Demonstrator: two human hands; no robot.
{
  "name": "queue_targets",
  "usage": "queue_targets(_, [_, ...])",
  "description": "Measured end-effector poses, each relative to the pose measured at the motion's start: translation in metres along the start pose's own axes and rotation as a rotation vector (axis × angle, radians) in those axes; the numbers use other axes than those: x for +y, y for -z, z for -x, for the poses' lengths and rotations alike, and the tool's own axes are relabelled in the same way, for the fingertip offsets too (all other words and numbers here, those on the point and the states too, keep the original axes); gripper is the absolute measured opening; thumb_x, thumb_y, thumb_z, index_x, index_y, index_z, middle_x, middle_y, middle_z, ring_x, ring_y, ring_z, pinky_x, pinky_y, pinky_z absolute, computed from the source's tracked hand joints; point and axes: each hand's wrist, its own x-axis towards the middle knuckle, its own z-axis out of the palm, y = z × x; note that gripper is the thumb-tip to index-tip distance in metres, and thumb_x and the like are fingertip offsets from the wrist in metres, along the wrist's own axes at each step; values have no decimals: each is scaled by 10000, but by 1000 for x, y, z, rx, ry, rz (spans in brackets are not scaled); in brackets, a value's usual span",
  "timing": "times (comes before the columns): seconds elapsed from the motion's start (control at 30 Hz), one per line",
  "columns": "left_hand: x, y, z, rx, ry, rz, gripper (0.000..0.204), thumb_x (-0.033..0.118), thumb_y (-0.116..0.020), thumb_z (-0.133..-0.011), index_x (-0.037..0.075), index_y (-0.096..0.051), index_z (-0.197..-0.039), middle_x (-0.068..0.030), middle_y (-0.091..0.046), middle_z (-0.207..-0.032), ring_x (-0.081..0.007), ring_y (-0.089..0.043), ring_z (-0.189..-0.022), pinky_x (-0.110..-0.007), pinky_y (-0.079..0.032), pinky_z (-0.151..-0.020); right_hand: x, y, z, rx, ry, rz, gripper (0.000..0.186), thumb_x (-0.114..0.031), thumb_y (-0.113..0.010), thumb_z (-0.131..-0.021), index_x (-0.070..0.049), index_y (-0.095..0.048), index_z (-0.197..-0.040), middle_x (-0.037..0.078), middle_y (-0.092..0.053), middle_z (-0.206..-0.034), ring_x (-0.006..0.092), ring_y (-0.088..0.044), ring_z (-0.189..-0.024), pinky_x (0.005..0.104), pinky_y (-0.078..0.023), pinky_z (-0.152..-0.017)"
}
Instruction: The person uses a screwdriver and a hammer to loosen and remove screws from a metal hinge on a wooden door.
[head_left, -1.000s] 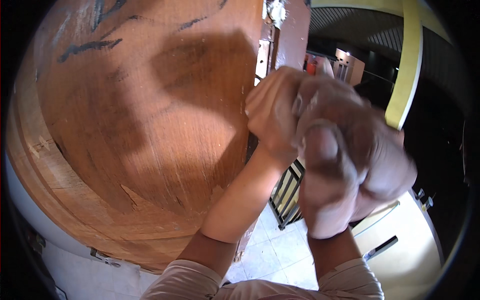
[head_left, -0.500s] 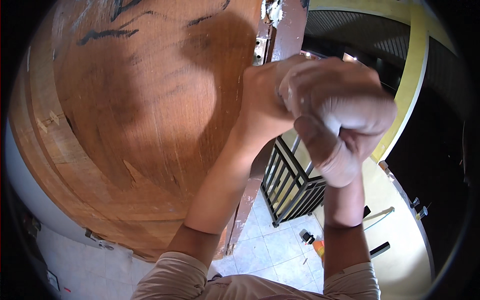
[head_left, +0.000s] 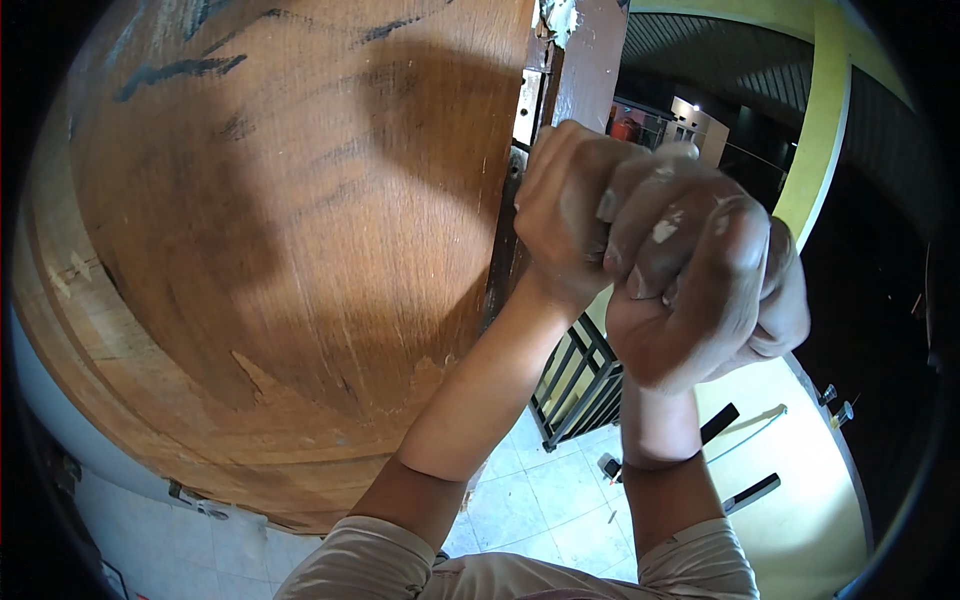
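Note:
A large brown wooden door [head_left: 330,230] with dark smears and scuffed patches fills the left half of the view. Along its edge runs a metal lock plate [head_left: 526,105] with screw holes. Just below that plate, my left hand [head_left: 560,220] is closed at the door's edge. My right hand [head_left: 705,280] is also closed, nearer to me and overlapping the left; its fingers are curled and pale dust marks the knuckles. Whatever the hands grip is hidden behind the fingers.
Beyond the door stands a dark metal railing [head_left: 580,385] on a pale tiled floor [head_left: 510,505]. A yellow post [head_left: 815,120] and a pale wall [head_left: 800,470] are at the right. White residue [head_left: 560,20] clings to the door edge's top.
My right hand has turned, so its curled fingers and knuckles now show. My left hand sits slightly farther right in view, and the view has shifted a little.

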Motion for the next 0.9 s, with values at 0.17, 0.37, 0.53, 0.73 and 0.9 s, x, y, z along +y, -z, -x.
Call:
queue_targets(0.17, [-14, -13, -4, 200, -78, -216, 420, 288, -752, -880, -19, -578, -1107, -164, -603, -1056, -313, -624, -886, -422, -509, -749, 6, 6, -47, -395, 61, 95, 179, -111, -632, -933, 28, -589, -828, 90, -579, -669, 150, -567, -589, 277, -473, -583])
queue_targets(0.37, [-22, 16, 14, -34, 13, 211, 521, 331, -752, -878, -15, -543, -1206, -169, -578, -1121, -336, -609, -973, -446, -508, -833, -12, 13, -34, -574, -13, 358, 228, -161, -707, -905, 45, -620, -954, 93, -621, -774, 168, -617, -715, 281, -495, -671])
queue_targets(0.53, [3, 42, 21, -425, 528, 148, 482, 256, -757, -877, 24, -547, -1244, -161, -573, -1140, -356, -572, -1066, -459, -469, -942, -41, 22, -17, -500, -160, 544, 333, -227, -768, -888, 51, -642, -1019, 99, -648, -821, 194, -655, -778, 294, -509, -725])
queue_targets(0.73, [17, 21, 37, -340, 431, -41, 352, 68, -653, -913, -4, -515, -1229, -190, -509, -1189, -382, -506, -1163, -494, -420, -1035, -49, 24, -22, -673, -467, 1047, 380, -305, -729, -945, 46, -622, -847, 168, -561, -597, 290, -626, -532, 346, -468, -556])
queue_targets(0.9, [13, 18, 35, -204, 129, -135, 378, 231, -582, -980, 22, -459, -1271, -177, -520, -1198, -385, -460, -1217, -569, -355, -1074, -64, 29, -20, -564, -566, 737, 373, -306, -743, -927, 41, -624, -861, 151, -615, -633, 267, -618, -528, 370, -472, -535])
